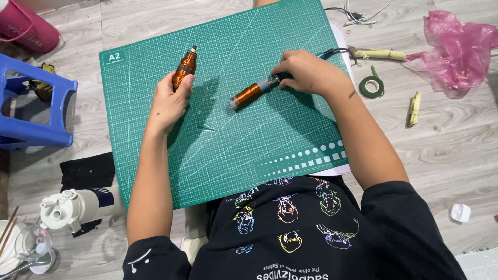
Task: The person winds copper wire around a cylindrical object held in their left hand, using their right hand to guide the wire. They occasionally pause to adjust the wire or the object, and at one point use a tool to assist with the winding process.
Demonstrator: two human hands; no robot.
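Left hand (168, 101) grips a copper-wire spool (185, 68), upper centre. Right hand (306, 72) closes on a dark tool (328, 53), apparently touching a second spool (248, 95) on the green cutting mat (233, 155).

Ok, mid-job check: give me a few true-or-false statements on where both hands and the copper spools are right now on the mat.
1. The left hand holds a copper wire spool at the upper left of the green cutting mat. True.
2. The right hand is lifted clear of everything. False: it grips the end of a second copper spool lying on the mat.
3. A roll of green tape lies on the floor to the right of the mat. True.
4. The pink plastic bag sits on the mat between the hands. False: it lies on the floor at the far right.
5. The blue plastic stool stands on the right. False: it is at the left edge.
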